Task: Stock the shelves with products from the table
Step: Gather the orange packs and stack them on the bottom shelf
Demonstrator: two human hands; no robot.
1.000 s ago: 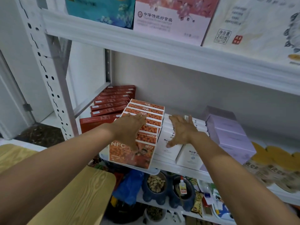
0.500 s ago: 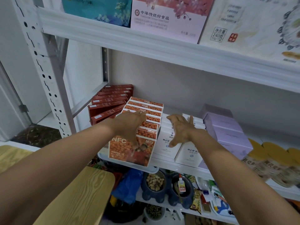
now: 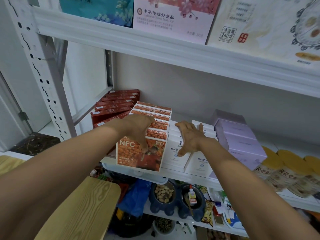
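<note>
A row of orange NFC boxes (image 3: 156,134) stands front to back on the middle shelf (image 3: 199,178). My left hand (image 3: 136,129) lies over the top of the front boxes, and its thumb presses down the face of the front box (image 3: 131,158). To their right stand white boxes (image 3: 199,163) in two rows. My right hand (image 3: 190,137) rests on top of them with spread fingers, the thumb touching the front of the left row.
Dark red boxes (image 3: 112,108) lean at the shelf's left end, beside the perforated post (image 3: 43,80). Lilac boxes (image 3: 242,141) and yellow-topped pouches (image 3: 285,172) fill the right. Large flat packages (image 3: 173,16) stand on the shelf above. A wooden table corner (image 3: 83,208) sits lower left.
Both hands stay on their rows. My right hand has shifted slightly along the white boxes, and the view has moved a little.
</note>
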